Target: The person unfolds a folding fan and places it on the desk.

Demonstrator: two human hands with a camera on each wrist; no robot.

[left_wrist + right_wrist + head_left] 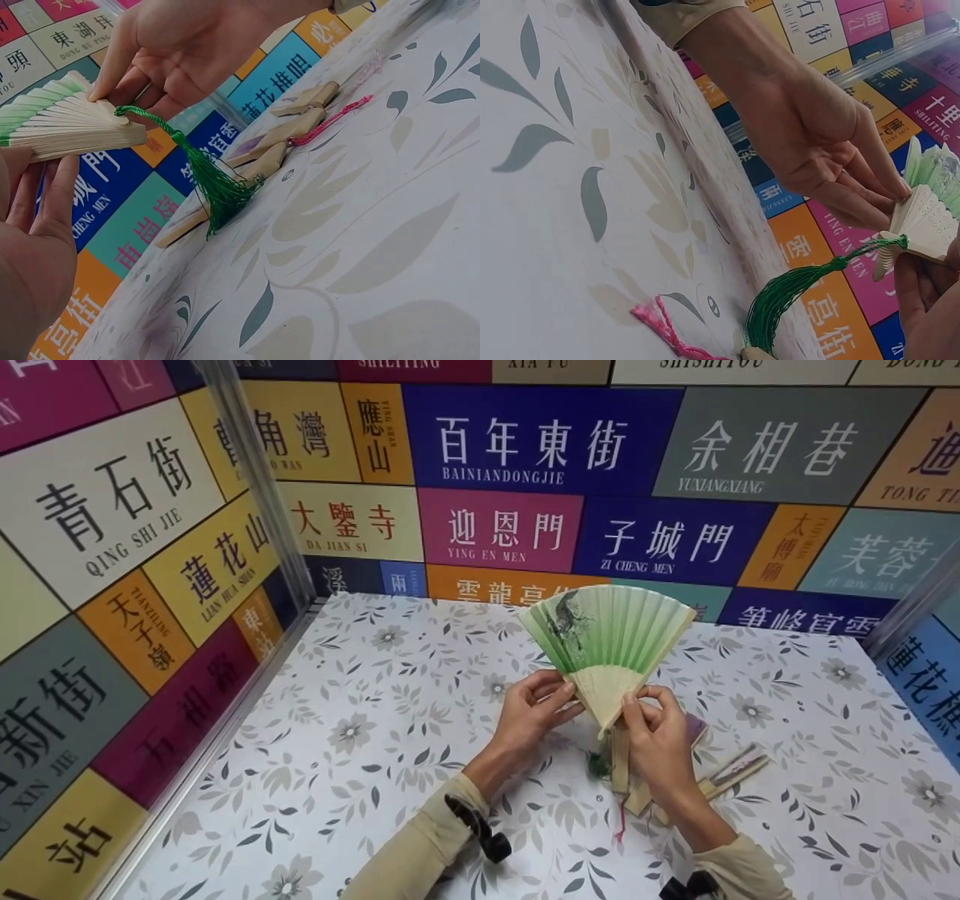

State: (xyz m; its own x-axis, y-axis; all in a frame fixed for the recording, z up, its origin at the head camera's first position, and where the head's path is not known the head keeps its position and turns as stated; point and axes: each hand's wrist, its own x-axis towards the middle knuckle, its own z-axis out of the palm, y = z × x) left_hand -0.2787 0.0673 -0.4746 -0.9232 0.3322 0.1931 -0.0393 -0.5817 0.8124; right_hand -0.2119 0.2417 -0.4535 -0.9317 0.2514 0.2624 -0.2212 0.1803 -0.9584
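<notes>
Green fan (622, 641) spreads between left hand (531, 709) and right hand (660, 735) — each pinching an outer edge.

Floral tabletop (360, 802); closed fans (733, 772) lying on it.

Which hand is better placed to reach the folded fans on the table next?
Probably the right hand: in the head view the folded fans lie partly behind it, farther from the left hand. Both hands hold the open green fan, so the right would have to let go first.
</notes>
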